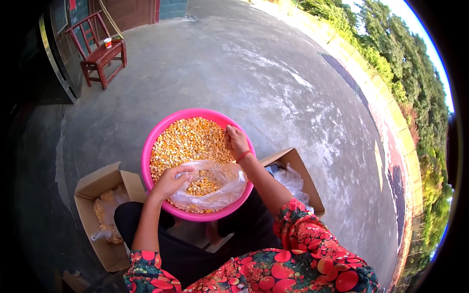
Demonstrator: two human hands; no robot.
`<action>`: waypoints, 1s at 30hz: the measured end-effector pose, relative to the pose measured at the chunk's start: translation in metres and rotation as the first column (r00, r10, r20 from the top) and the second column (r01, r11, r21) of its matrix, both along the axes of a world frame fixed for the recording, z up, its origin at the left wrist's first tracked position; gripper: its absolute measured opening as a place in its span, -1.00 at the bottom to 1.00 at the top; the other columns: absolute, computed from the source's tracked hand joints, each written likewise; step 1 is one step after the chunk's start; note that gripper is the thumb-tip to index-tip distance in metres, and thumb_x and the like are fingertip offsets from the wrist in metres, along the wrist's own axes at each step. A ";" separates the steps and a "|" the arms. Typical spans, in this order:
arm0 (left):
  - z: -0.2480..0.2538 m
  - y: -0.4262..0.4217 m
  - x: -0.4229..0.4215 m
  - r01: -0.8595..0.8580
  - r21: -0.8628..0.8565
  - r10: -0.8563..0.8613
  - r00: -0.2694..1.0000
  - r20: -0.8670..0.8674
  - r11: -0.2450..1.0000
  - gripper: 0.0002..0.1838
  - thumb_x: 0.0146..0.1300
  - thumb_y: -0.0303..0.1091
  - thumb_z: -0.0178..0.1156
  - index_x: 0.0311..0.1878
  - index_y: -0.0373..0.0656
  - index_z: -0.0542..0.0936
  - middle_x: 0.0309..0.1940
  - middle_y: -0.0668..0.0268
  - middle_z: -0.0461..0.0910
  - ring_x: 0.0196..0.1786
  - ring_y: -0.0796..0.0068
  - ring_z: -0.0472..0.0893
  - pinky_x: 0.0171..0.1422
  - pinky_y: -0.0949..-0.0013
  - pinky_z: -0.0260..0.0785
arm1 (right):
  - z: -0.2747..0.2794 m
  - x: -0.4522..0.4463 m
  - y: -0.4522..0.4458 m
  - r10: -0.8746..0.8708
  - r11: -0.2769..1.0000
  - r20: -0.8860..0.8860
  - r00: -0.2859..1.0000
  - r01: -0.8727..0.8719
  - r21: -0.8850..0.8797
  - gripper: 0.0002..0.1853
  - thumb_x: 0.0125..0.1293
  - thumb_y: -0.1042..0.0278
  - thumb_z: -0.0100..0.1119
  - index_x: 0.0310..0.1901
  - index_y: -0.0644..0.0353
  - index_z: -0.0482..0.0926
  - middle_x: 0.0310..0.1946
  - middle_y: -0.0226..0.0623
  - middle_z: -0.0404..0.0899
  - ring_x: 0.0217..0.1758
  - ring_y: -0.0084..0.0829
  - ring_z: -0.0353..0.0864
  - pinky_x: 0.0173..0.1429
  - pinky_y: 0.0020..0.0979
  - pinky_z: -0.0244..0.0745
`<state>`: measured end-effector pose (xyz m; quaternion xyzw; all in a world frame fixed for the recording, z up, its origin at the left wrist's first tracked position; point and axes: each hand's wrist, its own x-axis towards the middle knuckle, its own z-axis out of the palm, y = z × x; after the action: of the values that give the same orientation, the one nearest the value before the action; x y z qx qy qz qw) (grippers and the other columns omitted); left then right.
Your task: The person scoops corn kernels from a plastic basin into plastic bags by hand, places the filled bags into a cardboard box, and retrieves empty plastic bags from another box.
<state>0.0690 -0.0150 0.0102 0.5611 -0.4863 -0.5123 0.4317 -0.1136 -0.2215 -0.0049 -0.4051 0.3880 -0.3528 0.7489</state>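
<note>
A pink basin (147,161) full of loose corn kernels (188,139) rests in front of my lap. Inside its near part lies a clear plastic bag (227,190), its mouth open, with some kernels in it. My left hand (171,181) pinches the bag's left edge between thumb and fingers. At the basin's right side, my right hand (236,138) is closed over the kernels, with a red band on the wrist. Its fingers curl downward, and what they hold, if anything, is hidden.
To the left stands an open cardboard box (100,234) with bagged corn inside. Another cardboard box (305,180) at the right holds clear plastic bags (291,183). Farther off, a red wooden chair (100,57) bears a paper cup (107,43) on a concrete floor (205,63).
</note>
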 end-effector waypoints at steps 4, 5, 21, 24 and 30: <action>0.003 0.000 -0.001 0.006 -0.018 -0.006 1.000 0.029 1.000 -0.70 0.19 -0.49 0.05 0.00 -0.33 0.53 -0.09 0.22 0.58 -0.04 0.54 0.53 0.09 0.45 0.33 | 0.048 0.022 0.032 0.166 0.986 0.136 0.977 -0.166 -0.012 -0.73 0.39 0.13 -0.08 -0.42 0.04 0.42 -0.71 -0.61 0.19 -0.75 -0.73 0.03 -0.68 -0.64 -0.07; 0.005 0.000 -0.002 0.004 -0.001 -0.004 1.000 0.018 1.000 -0.70 0.19 -0.50 0.05 0.00 -0.34 0.53 -0.09 0.22 0.58 -0.03 0.53 0.52 0.10 0.45 0.33 | 0.055 0.024 0.041 0.252 0.967 0.188 0.949 -0.253 -0.020 -0.74 0.40 0.14 -0.09 -0.40 0.05 0.42 -0.68 -0.62 0.20 -0.71 -0.74 0.05 -0.65 -0.66 -0.04; -0.002 0.000 -0.001 -0.007 0.038 0.011 0.995 -0.101 0.999 -0.73 0.27 -0.42 0.03 -0.03 -0.34 0.53 -0.25 0.30 0.59 -0.16 0.59 0.53 -0.01 0.46 0.36 | 0.031 0.026 0.120 0.568 0.742 -0.122 0.814 -0.570 -0.353 -0.72 0.38 0.22 -0.04 -0.37 0.25 0.49 -0.50 -0.47 0.49 -0.40 -0.65 0.43 -0.26 -0.55 0.36; 0.000 -0.001 -0.003 -0.012 0.011 0.013 0.995 -0.095 1.000 -0.73 0.24 -0.45 0.04 -0.03 -0.34 0.53 -0.21 0.27 0.60 -0.12 0.56 0.53 0.03 0.45 0.35 | 0.040 0.023 0.103 0.497 0.751 -0.191 0.846 -0.530 -0.393 -0.74 0.36 0.23 -0.02 -0.38 0.22 0.50 -0.48 -0.45 0.54 -0.36 -0.68 0.45 -0.23 -0.58 0.37; -0.003 0.000 -0.002 -0.012 0.004 0.012 1.000 -0.029 1.000 -0.70 0.18 -0.49 0.08 0.00 -0.32 0.53 -0.12 0.20 0.60 -0.03 0.51 0.52 0.10 0.44 0.33 | 0.005 0.015 0.033 -0.069 0.581 -0.503 0.862 -0.375 -0.722 -0.83 0.22 0.36 0.08 -0.20 0.21 0.55 -0.26 -0.20 0.57 -0.17 -0.29 0.56 -0.10 -0.35 0.44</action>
<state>0.0669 -0.0152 0.0070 0.5572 -0.4757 -0.5188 0.4407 -0.0990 -0.1890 0.0002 -0.8040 0.3222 -0.3083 0.3933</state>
